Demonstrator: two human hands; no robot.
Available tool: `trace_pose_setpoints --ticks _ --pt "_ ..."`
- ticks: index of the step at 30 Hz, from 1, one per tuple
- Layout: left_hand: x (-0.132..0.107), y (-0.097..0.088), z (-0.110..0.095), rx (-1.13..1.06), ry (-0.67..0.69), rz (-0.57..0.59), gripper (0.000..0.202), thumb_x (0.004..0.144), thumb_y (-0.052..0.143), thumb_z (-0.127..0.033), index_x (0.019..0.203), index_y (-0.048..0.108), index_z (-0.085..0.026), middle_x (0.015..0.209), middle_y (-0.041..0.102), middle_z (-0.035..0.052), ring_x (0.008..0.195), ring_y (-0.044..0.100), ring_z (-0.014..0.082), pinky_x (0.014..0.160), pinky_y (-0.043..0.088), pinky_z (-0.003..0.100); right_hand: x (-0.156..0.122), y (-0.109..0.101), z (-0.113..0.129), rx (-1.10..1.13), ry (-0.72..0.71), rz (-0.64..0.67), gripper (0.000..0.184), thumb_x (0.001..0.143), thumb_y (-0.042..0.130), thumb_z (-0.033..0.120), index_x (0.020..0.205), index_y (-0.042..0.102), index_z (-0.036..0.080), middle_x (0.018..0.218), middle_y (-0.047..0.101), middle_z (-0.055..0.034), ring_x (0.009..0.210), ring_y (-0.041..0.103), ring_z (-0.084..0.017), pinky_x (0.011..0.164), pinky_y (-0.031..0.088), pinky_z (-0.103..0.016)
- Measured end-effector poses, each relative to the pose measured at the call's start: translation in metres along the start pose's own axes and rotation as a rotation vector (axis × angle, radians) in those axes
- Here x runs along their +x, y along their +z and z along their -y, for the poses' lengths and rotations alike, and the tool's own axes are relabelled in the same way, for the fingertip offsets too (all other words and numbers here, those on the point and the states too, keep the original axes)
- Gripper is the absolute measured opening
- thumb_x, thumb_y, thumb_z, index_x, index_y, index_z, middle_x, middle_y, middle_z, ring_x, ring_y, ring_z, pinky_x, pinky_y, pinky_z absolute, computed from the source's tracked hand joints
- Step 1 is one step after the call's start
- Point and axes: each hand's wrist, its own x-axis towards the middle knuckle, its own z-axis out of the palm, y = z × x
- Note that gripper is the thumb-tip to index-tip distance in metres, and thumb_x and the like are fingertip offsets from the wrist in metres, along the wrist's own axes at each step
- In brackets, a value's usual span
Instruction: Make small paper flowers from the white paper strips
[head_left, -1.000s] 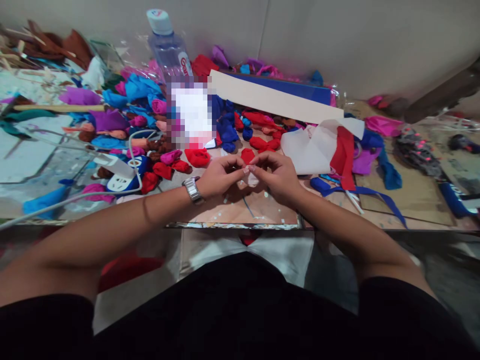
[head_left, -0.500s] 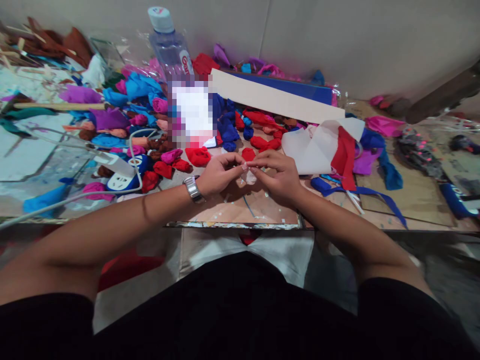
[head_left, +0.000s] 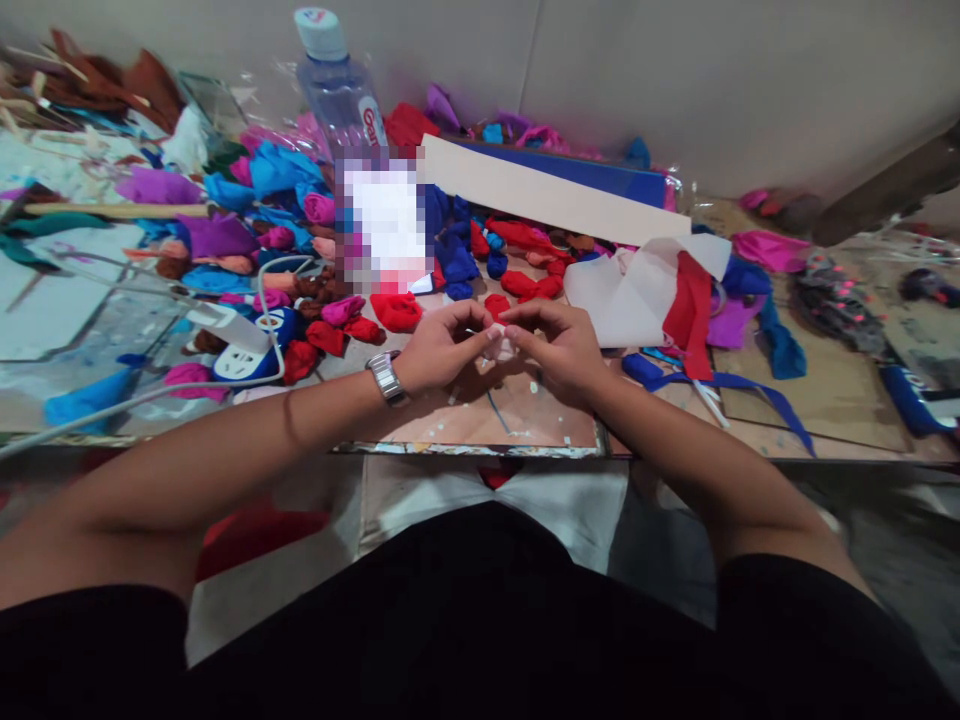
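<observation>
Near the table's front edge, my left hand [head_left: 441, 352] and my right hand [head_left: 564, 345] meet at the fingertips. Between them they pinch a small pale pinkish piece [head_left: 504, 347], perhaps thin fabric or paper; its exact kind is too small to make out. Fingers cover part of it. Just beyond the fingertips lies a red cloth bundle [head_left: 496, 305]. A larger red cloth bundle [head_left: 397, 312] sits beyond my left hand, and a translucent white sheet [head_left: 619, 300] is to the right of my right hand.
A power strip [head_left: 244, 362] with a white cable lies at left. A clear bottle [head_left: 337, 105] stands behind a blurred bright screen [head_left: 386, 220]. Several coloured cloth pieces cover the back. A long cream strip [head_left: 555, 195] lies there too, and a blue ribbon [head_left: 750, 385] at right.
My fingers have shifted slightly around the pale piece; the right fingers are more bent and drawn back a little. Less of the piece hangs below the fingertips. Other things stay in place.
</observation>
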Motion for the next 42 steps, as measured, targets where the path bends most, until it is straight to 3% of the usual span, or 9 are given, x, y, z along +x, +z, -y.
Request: trace_pose_setpoints --ticks 5,11,17,23,32,37,42 --pt "0.0 0.002 -0.002 -0.051 -0.041 -0.001 0.049 0.083 0.083 -0.063 0.091 0.067 -0.017 0.076 0.068 0.0018 0.062 0.06 0.0111 0.058 0.048 0.024 0.002 0.004 -0.005 0.061 0.143 0.014 0.037 0.083 0.087 0.054 0.095 0.082 0.02 0.085 0.078 -0.0028 0.073 0.065 -0.015 0.067 0.051 -0.028" --pt "0.002 0.003 -0.002 -0.093 -0.082 0.016 0.051 0.08 0.085 -0.064 0.089 0.065 -0.017 0.075 0.068 0.0018 0.064 0.061 0.0115 0.061 0.049 0.025 0.002 0.007 -0.01 0.155 0.189 0.01 0.039 0.077 0.09 0.055 0.089 0.078 0.02 0.082 0.075 -0.0013 0.072 0.064 -0.014 0.065 0.051 -0.026" --pt "0.003 0.003 0.006 -0.091 -0.092 0.034 0.049 0.08 0.085 -0.061 0.09 0.065 -0.018 0.075 0.068 0.0014 0.064 0.061 0.0121 0.057 0.048 0.024 0.002 0.005 -0.012 0.235 0.196 0.033 0.038 0.085 0.083 0.054 0.108 0.082 0.024 0.098 0.079 -0.0027 0.083 0.069 -0.017 0.074 0.057 -0.029" --pt "0.003 0.0 0.005 -0.058 -0.125 0.019 0.041 0.079 0.088 -0.049 0.088 0.064 -0.017 0.073 0.067 0.0002 0.061 0.06 0.011 0.055 0.047 0.023 0.005 -0.001 -0.011 0.13 0.131 0.116 0.037 0.083 0.087 0.053 0.109 0.085 0.026 0.103 0.082 -0.0045 0.091 0.073 -0.02 0.081 0.058 -0.033" --pt "0.005 0.0 0.006 -0.24 -0.155 0.0 0.054 0.071 0.095 -0.041 0.102 0.057 -0.018 0.082 0.07 -0.0001 0.065 0.068 0.0122 0.058 0.054 0.024 0.006 0.0 -0.019 0.155 0.15 0.181 0.052 0.08 0.089 0.055 0.121 0.08 0.024 0.099 0.079 -0.0037 0.083 0.069 -0.017 0.076 0.057 -0.032" --pt "0.006 -0.002 0.006 -0.287 -0.167 0.036 0.062 0.068 0.098 -0.039 0.107 0.053 -0.019 0.084 0.071 -0.0006 0.072 0.072 0.0133 0.066 0.058 0.026 0.006 -0.003 -0.013 0.047 0.109 0.182 0.041 0.086 0.085 0.053 0.113 0.083 0.022 0.102 0.081 -0.0059 0.086 0.07 -0.019 0.077 0.056 -0.032" --pt "0.005 -0.001 0.006 -0.239 -0.165 0.073 0.058 0.071 0.096 -0.046 0.103 0.057 -0.018 0.089 0.074 0.0028 0.074 0.072 0.0137 0.067 0.058 0.026 0.006 0.0 -0.014 0.163 0.185 0.117 0.032 0.079 0.09 0.046 0.098 0.085 0.021 0.093 0.082 -0.0042 0.084 0.074 -0.019 0.075 0.058 -0.03"
